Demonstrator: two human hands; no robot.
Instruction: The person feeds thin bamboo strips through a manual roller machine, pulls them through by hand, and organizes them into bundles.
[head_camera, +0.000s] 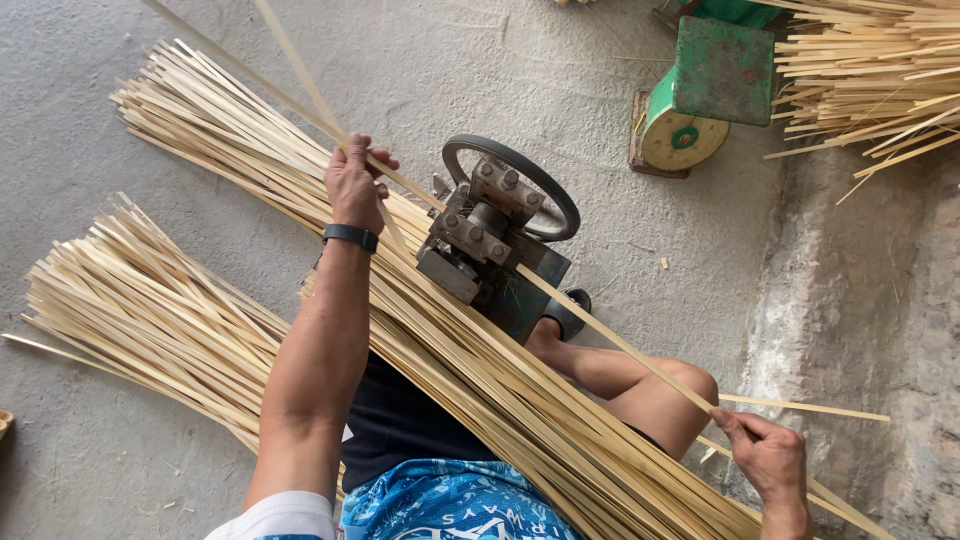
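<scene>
My left hand (356, 183) grips two thin bamboo strips (300, 95) that fan out up and to the left from a small metal splitting machine (490, 240) with a hand wheel. A black band sits on that wrist. My right hand (765, 458) pinches a long bamboo strip (620, 345) that runs diagonally from the machine's right side down to the lower right. A thick bundle of bamboo strips (480, 380) lies across my lap beneath both arms, passing under the machine.
A second pile of bamboo strips (140, 310) lies on the concrete floor at left. A green weighing scale (695, 100) stands at upper right, beside another strip heap (870, 70). My foot in a dark sandal (565, 315) rests by the machine.
</scene>
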